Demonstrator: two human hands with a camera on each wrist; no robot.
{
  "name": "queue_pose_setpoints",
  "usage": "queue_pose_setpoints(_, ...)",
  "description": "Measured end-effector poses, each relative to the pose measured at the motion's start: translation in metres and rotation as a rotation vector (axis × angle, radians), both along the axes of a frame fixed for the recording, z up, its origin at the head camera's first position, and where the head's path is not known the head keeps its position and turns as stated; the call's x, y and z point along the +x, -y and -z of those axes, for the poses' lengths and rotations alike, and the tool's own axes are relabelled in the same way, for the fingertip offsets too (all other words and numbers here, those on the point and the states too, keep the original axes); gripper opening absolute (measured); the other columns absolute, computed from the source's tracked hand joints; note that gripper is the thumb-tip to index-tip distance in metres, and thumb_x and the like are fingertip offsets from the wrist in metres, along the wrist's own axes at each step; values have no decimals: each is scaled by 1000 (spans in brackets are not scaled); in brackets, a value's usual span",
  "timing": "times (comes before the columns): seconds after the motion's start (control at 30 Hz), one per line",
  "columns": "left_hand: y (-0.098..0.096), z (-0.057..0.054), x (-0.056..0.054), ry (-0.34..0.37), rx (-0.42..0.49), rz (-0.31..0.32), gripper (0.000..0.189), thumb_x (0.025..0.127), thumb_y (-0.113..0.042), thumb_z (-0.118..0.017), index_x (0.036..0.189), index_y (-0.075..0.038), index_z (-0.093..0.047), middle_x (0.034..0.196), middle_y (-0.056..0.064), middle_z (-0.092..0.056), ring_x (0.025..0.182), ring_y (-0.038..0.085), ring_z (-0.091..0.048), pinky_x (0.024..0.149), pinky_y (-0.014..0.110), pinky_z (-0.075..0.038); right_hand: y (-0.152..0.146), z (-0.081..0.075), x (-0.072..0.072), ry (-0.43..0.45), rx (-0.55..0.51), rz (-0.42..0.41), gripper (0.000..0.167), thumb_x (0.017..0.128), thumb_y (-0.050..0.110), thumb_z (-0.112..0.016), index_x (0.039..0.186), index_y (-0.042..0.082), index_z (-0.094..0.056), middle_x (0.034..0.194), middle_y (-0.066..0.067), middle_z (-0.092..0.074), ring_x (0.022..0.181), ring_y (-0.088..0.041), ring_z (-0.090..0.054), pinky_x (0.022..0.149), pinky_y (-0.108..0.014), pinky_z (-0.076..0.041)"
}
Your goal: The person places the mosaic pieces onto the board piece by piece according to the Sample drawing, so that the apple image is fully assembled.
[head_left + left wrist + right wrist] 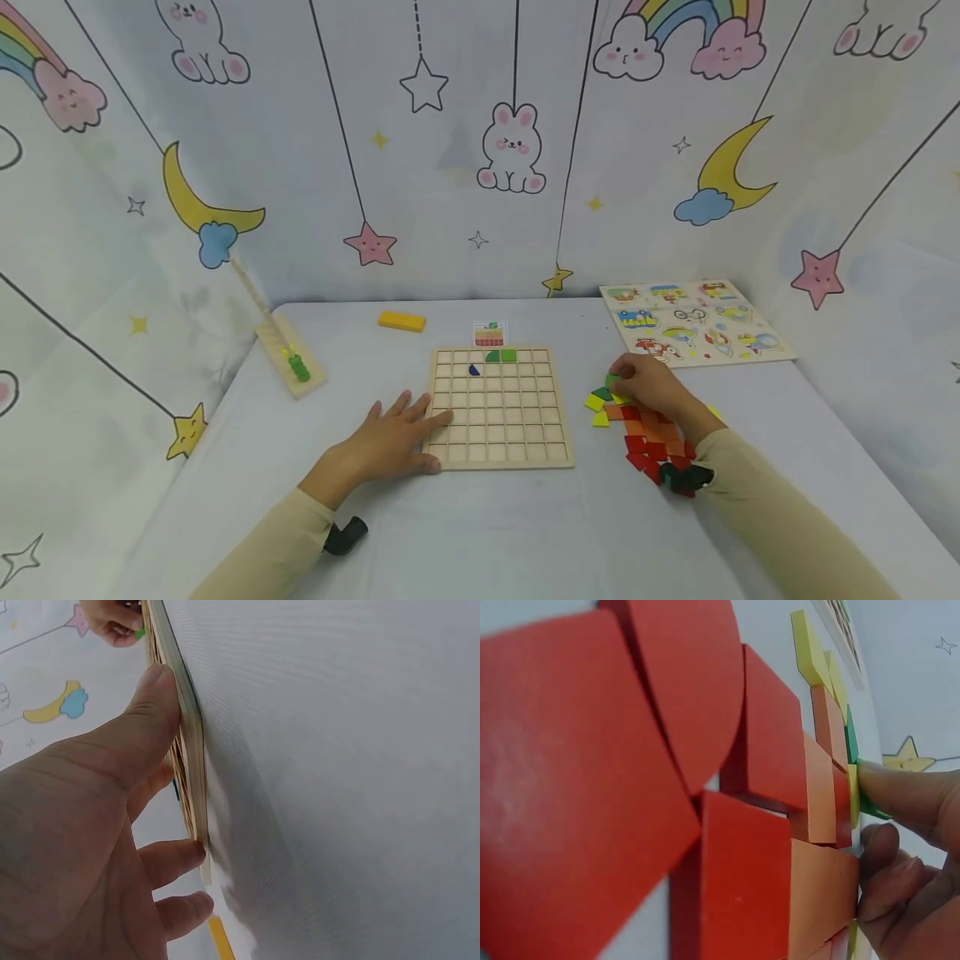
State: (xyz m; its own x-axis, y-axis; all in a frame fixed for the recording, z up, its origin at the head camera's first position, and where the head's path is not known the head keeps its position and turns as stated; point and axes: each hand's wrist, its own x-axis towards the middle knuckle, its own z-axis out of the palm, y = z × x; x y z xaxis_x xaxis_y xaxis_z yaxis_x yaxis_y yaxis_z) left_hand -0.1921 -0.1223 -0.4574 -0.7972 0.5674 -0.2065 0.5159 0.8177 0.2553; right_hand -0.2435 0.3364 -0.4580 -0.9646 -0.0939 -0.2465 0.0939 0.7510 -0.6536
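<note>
A square wooden grid board (495, 408) lies flat on the table. My left hand (393, 433) rests at its left side, fingers spread, with the thumb against the board's edge (193, 757) in the left wrist view. Two green pieces (508, 356) sit side by side in the top row, and a small dark blue piece (474, 370) lies just below to the left. Over a pile of red (656, 451), orange (660, 430) and yellow tiles (594, 402), my right hand (656, 385) pinches a green piece (874, 808) between thumb and fingers.
A small pattern card (490, 333) stands behind the board. Farther back lie a yellow block (402, 321) and, at right, a picture puzzle board (693, 321). To the left is a wooden strip (273, 337) with a green caterpillar figure (298, 367). A printed cloth hangs behind.
</note>
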Motion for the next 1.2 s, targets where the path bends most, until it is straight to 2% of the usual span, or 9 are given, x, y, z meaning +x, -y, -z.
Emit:
queue_pose_setpoints(0.1, 0, 0, 0, -8, -6, 11, 74, 90, -61, -65, 156, -35, -43, 167, 15, -26, 153, 46, -18, 112, 77, -20, -2, 2, 1, -14, -89, 45, 25, 100, 21, -65, 119, 6, -59, 111, -15, -62, 96, -28, -57, 78, -33, -51)
queue_pose_setpoints(0.27, 1, -1, 1, -14, -9, 22, 72, 92, -61, -63, 155, -35, -44, 167, 15, -26, 153, 47, -18, 112, 77, -20, -5, 2, 1, -18, -349, 183, 35, 105, 28, -58, 129, 4, -52, 110, -17, -66, 85, -23, -64, 71, -29, -56)
queue_pose_setpoints(0.37, 1, -1, 1, -14, -9, 22, 71, 92, -61, -63, 155, -34, -44, 167, 16, -26, 153, 47, -18, 112, 77, -21, -3, -1, 1, -22, -478, 242, 46, 106, 31, -57, 141, 1, -50, 112, -12, -67, 83, -14, -67, 75, -25, -59)
queue_pose_setpoints(0.47, 1, -2, 1, -11, -6, 19, 71, 92, -61, -64, 155, -35, -45, 167, 16, -27, 153, 47, -19, 112, 77, -21, 2, -4, 0, 1, -568, 286, 51, 107, 27, -56, 150, 2, -46, 118, -7, -65, 89, -7, -69, 82, -21, -58)
queue_pose_setpoints(0.57, 1, -1, 1, -6, 0, 16, 71, 91, -61, -64, 154, -35, -45, 167, 16, -26, 153, 47, -18, 112, 76, -21, 9, -7, -1, 40, -631, 326, 53, 105, 19, -59, 154, 7, -44, 125, -5, -60, 99, -7, -69, 88, -20, -56)
queue_pose_setpoints(0.73, 1, -1, 1, -4, 2, 15, 71, 91, -61, -64, 155, -35, -45, 167, 15, -26, 153, 47, -18, 113, 76, -20, 20, -8, -4, 66, -707, 339, 56, 103, 11, -61, 155, 7, -42, 121, -7, -54, 101, -11, -67, 92, -21, -55)
queue_pose_setpoints(0.93, 2, -1, 1, -8, 7, 18, 72, 91, -61, -64, 155, -34, -45, 167, 16, -26, 153, 48, -18, 112, 77, -21, 39, -3, -10, 58, -757, 290, 58, 101, 9, -65, 153, 2, -42, 106, -2, -66, 94, -10, -70, 89, -24, -58)
queue_pose_setpoints(1.03, 3, 0, 1, -9, 7, 20, 72, 92, -61, -64, 155, -34, -45, 167, 15, -26, 153, 48, -18, 112, 77, -21, 53, 1, -13, 52, -735, 283, 54, 99, 11, -68, 148, 1, -47, 103, -2, -70, 91, -11, -71, 85, -24, -59)
queue_pose_setpoints(1.2, 3, 2, 0, -6, 19, 23, 71, 92, -61, -64, 155, -35, -44, 167, 15, -26, 153, 48, -18, 112, 77, -21, 73, 3, -17, 53, -683, 249, 48, 98, 12, -69, 142, 1, -52, 107, -9, -70, 89, -14, -71, 82, -23, -59)
